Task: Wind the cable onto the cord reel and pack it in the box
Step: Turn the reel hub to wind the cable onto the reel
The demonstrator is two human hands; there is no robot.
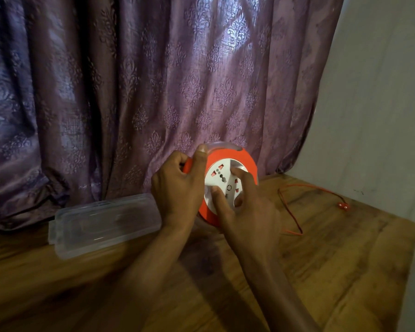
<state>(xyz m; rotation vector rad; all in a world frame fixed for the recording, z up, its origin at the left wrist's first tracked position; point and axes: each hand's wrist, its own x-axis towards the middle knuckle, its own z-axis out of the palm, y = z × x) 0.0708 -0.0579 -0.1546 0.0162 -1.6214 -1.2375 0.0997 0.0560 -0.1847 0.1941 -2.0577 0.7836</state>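
Orange cord reel (228, 161) upright on wooden table (321, 271), gripped by left hand (177, 185), right hand (247, 207) fingers on its white face.

We are looking down at a brown wooden tabletop (321, 271) with visible grain, running from the near edge to the far side. A purple patterned curtain (130, 92) is hanging in folds across the far side, daylight glowing through it. A pale plain wall (381, 104) is standing at the right.
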